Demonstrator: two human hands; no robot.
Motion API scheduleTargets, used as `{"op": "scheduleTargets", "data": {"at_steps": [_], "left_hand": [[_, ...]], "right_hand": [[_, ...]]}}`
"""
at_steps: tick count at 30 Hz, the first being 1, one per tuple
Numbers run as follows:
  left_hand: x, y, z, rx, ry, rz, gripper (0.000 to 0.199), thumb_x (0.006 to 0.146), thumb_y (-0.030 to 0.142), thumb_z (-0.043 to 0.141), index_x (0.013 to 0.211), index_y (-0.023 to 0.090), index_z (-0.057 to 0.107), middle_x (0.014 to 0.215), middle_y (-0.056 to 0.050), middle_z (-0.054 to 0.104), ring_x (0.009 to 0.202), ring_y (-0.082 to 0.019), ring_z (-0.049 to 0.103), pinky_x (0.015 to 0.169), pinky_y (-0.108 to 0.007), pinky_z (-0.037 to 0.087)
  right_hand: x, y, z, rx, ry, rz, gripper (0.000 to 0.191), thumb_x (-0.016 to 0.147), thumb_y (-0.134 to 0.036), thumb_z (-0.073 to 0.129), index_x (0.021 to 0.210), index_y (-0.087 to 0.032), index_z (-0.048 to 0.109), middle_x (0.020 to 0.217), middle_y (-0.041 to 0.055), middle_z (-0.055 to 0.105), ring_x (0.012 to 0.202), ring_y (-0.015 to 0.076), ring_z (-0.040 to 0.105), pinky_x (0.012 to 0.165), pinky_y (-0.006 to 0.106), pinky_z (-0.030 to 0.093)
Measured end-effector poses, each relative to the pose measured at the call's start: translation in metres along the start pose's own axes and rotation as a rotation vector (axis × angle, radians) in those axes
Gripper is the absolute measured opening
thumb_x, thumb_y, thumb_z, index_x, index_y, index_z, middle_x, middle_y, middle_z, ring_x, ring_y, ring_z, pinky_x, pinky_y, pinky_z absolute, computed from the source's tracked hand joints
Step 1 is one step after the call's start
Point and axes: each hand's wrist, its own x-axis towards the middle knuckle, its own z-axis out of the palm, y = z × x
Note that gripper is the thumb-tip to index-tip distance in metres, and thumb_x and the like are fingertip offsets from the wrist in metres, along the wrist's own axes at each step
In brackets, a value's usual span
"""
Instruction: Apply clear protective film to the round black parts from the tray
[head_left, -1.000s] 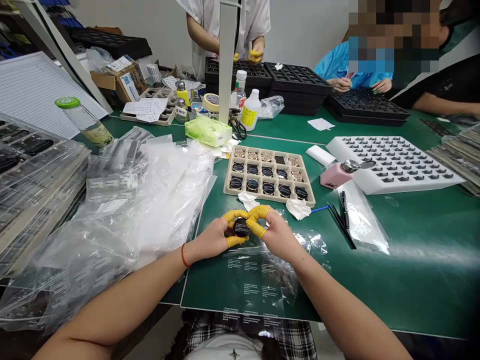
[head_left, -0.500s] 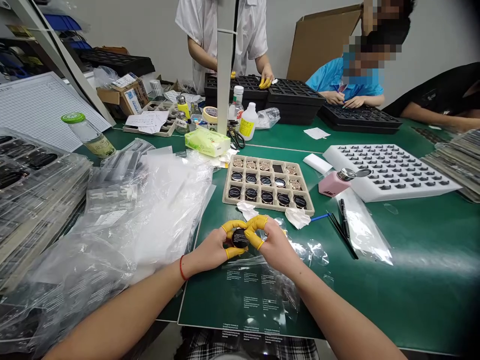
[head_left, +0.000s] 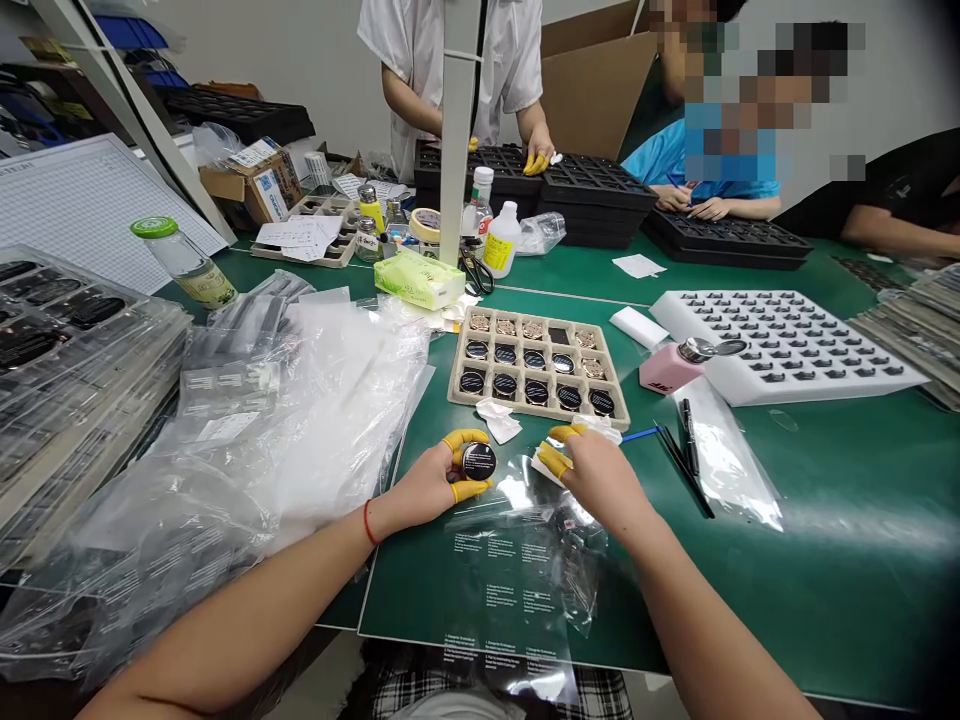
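Note:
My left hand point(head_left: 424, 482), wearing yellow finger cots, grips a round watch head point(head_left: 478, 462) by its rim. Its black face carries small white print and is turned up toward me. To the right, my right hand point(head_left: 600, 475), also in yellow finger cots, has its fingers bent close together at a small white piece point(head_left: 546, 466); what the piece is I cannot make out. Clear film sheets point(head_left: 510, 590) printed with white text lie below the hands. Beyond them is a beige tray point(head_left: 540, 408) with watch heads in its compartments. Crumpled white tissue point(head_left: 498, 420) sits at its front edge.
Plastic bags point(head_left: 330, 400) and stacked clear trays point(head_left: 82, 400) fill the left. On the right are a pink pump bottle point(head_left: 670, 368), a white foam tray point(head_left: 825, 385) of small parts, and a black pen point(head_left: 688, 437). Co-workers handle black trays point(head_left: 600, 215) across the table.
My right hand has let go of the watch head and moved right, to the small white piece. My left hand keeps hold of the watch head, its face now more fully visible.

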Motion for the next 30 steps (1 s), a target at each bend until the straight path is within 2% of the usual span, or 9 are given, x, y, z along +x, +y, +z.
{"op": "scheduleTargets", "data": {"at_steps": [3,6,8,10,13,16,19,25,30], "left_hand": [[0.0,0.0,-0.001,-0.009,-0.004,-0.006,0.049,0.074,0.021,0.068,0.117,0.024,0.045,0.094,-0.002,0.061,0.08,-0.013,0.06,0.078,-0.03,0.049],[0.001,-0.001,-0.002,0.0,0.006,-0.007,0.05,0.074,0.022,0.068,0.119,0.024,0.045,0.093,-0.002,0.061,0.078,-0.013,0.06,0.077,-0.031,0.05],[0.001,-0.002,-0.003,-0.002,0.017,-0.012,0.051,0.074,0.023,0.068,0.119,0.024,0.045,0.096,-0.003,0.061,0.081,-0.014,0.061,0.078,-0.032,0.05],[0.002,-0.004,-0.003,-0.009,0.02,-0.014,0.051,0.074,0.023,0.068,0.119,0.023,0.045,0.098,-0.004,0.061,0.082,-0.015,0.062,0.079,-0.033,0.05],[0.002,-0.005,-0.003,-0.008,0.018,-0.004,0.051,0.074,0.024,0.068,0.119,0.023,0.044,0.096,-0.003,0.061,0.08,-0.014,0.062,0.078,-0.032,0.05],[0.002,-0.003,-0.002,0.004,0.03,0.022,0.051,0.073,0.024,0.069,0.118,0.023,0.045,0.096,-0.002,0.061,0.079,-0.013,0.061,0.074,-0.028,0.05],[0.001,-0.001,-0.001,0.029,0.024,0.063,0.047,0.075,0.022,0.067,0.117,0.021,0.047,0.1,-0.003,0.061,0.082,-0.014,0.06,0.074,-0.027,0.049],[0.0,0.0,-0.002,0.07,0.028,0.08,0.048,0.075,0.025,0.067,0.117,0.019,0.047,0.097,-0.004,0.063,0.081,-0.015,0.06,0.072,-0.027,0.048],[0.0,-0.002,-0.001,0.058,0.015,0.051,0.052,0.075,0.025,0.066,0.122,0.019,0.044,0.092,-0.003,0.063,0.077,-0.014,0.06,0.07,-0.027,0.047]], "right_hand": [[-0.006,0.014,0.013,-0.119,-0.113,0.11,0.025,0.08,-0.031,0.059,0.099,-0.014,0.06,0.086,0.0108,0.06,0.073,0.0224,0.06,0.055,0.028,0.036],[-0.01,0.021,0.021,-0.1,-0.115,0.125,0.014,0.081,-0.025,0.056,0.092,-0.016,0.059,0.085,0.0083,0.059,0.069,0.0193,0.058,0.051,0.026,0.033],[-0.009,0.025,0.018,-0.053,-0.065,0.128,0.007,0.081,-0.021,0.052,0.082,-0.018,0.059,0.08,0.0068,0.058,0.063,0.0175,0.056,0.05,0.026,0.033],[-0.006,0.024,0.009,0.056,0.093,0.108,0.012,0.084,-0.022,0.047,0.081,-0.018,0.059,0.081,0.0077,0.058,0.065,0.0184,0.056,0.053,0.027,0.037],[-0.006,0.007,-0.004,0.306,0.337,-0.01,0.015,0.088,-0.026,0.045,0.091,-0.02,0.058,0.084,0.0076,0.06,0.075,0.0199,0.057,0.062,0.029,0.042],[-0.012,-0.03,-0.003,0.441,0.303,-0.239,0.015,0.09,-0.026,0.045,0.096,-0.022,0.058,0.082,0.0047,0.061,0.073,0.0179,0.055,0.063,0.029,0.043],[-0.015,-0.06,0.012,0.351,0.303,-0.388,0.016,0.09,-0.021,0.043,0.093,-0.019,0.059,0.081,0.0069,0.06,0.076,0.0196,0.052,0.063,0.029,0.042],[0.001,-0.06,0.03,0.192,0.41,-0.334,0.014,0.086,-0.017,0.044,0.08,-0.018,0.057,0.074,0.0076,0.056,0.071,0.0204,0.049,0.061,0.03,0.038],[0.009,-0.05,0.024,0.252,0.355,-0.273,0.016,0.088,-0.021,0.043,0.084,-0.018,0.058,0.077,0.0075,0.058,0.076,0.0212,0.051,0.063,0.03,0.039]]}}
